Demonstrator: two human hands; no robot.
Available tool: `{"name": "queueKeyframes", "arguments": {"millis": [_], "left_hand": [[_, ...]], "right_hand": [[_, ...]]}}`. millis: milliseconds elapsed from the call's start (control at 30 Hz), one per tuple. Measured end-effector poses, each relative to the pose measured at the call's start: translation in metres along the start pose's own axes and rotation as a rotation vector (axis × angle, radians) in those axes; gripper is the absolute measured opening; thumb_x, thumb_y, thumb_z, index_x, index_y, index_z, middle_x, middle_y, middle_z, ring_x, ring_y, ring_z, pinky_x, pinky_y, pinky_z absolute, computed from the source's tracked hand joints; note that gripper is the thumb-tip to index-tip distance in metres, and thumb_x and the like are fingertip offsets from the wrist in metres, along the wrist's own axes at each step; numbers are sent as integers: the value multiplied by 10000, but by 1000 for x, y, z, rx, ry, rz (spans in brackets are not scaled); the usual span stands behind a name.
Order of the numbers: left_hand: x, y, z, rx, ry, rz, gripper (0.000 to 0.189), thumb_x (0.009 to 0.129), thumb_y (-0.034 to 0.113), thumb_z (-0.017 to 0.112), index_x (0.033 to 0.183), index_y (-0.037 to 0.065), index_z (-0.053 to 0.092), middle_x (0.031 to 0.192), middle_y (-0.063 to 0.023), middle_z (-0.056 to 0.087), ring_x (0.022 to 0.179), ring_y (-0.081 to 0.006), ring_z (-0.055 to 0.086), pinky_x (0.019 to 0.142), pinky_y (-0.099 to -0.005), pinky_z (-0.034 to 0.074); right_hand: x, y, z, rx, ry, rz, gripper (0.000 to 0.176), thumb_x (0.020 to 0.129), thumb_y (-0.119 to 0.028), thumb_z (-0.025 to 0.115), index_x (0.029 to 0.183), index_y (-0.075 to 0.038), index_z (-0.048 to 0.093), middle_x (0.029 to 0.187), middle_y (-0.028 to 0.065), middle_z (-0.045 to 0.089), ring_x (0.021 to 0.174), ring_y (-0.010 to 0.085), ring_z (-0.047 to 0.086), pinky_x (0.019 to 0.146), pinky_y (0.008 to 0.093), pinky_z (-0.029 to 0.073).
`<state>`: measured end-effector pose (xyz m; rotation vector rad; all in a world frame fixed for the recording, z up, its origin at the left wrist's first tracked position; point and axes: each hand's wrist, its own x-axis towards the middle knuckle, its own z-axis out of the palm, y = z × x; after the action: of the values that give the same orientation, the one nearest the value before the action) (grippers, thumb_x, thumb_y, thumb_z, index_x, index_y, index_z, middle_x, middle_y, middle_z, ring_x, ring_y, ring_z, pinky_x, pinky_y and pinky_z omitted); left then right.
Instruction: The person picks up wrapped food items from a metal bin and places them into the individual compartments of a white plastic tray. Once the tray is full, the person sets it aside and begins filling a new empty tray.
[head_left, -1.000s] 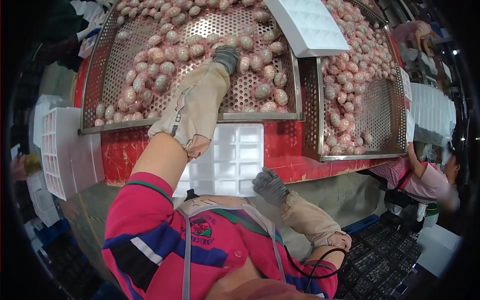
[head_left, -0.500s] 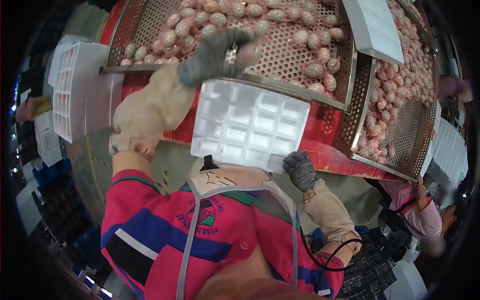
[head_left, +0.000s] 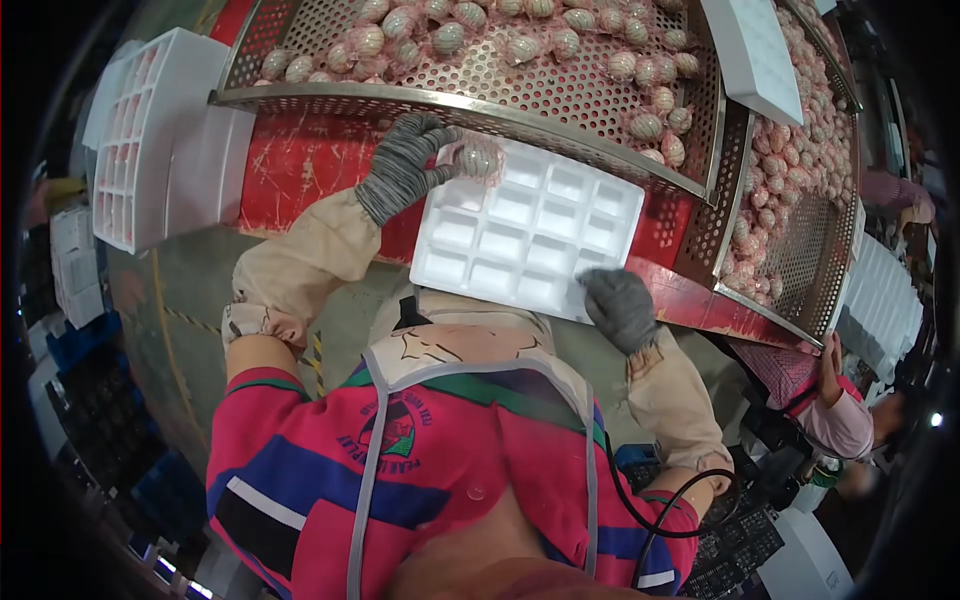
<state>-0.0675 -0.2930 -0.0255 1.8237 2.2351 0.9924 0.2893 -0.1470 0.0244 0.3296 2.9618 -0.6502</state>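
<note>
My left hand, in a grey knit glove, pinches an egg in clear printed wrap between thumb and fingers. That egg is over the far left part of a white foam tray divided into square compartments, where it hides part of the tray. The tray's compartments in view show nothing in them. At the tray's near right corner is my right hand, gloved too, its fingers closed at the edge and slightly blurred.
Beyond the tray, a perforated metal bin holds many wrapped eggs. A second bin of them stands right, with a white foam piece between. Filled foam trays stand on edge at left. A co-worker's sleeve shows at right.
My left hand has come back from over the bin, toward me, with a wrapped egg to the tray. The tray and right hand appear a little farther right.
</note>
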Motion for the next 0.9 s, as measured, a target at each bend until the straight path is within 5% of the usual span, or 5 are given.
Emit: {"name": "queueKeyframes", "arguments": {"millis": [400,467,633,800,900], "left_hand": [[17,-6,20,147,-484,-416,400,721,332,704,1064,138,635,1040,-142,600,976,-311,581,819,-423,466],[22,-9,21,239,-608,-398,384,742,356,672,1055,140,627,952,-130,647,895,-318,620,762,-427,486],[32,-19,48,503,-766,-416,276,792,307,613,989,113,618,837,-147,674,765,-318,659,679,-442,502],[39,-17,41,-247,-236,-3,272,817,367,606,966,144,651,762,-108,641,755,-291,630,682,-410,505],[117,41,-12,235,-445,-142,332,804,363,637,1063,155,632,906,-143,642,890,-286,622,817,-412,480]], "right_hand": [[221,-21,38,74,-144,241,445,837,-442,585,1177,-159,536,845,144,660,806,324,638,708,436,493],[228,-15,38,644,-120,259,430,893,-435,480,1172,-111,538,959,159,657,889,288,640,760,398,491],[246,-22,49,94,-85,220,458,903,-430,426,1255,-147,505,1185,106,592,1078,249,570,926,368,440],[269,28,142,513,-140,469,518,897,-464,408,1314,-162,467,1314,96,508,1200,249,488,1034,365,366],[264,-3,89,67,-46,219,452,916,-401,438,1290,-152,490,1237,99,565,1114,264,545,958,372,422]]}}
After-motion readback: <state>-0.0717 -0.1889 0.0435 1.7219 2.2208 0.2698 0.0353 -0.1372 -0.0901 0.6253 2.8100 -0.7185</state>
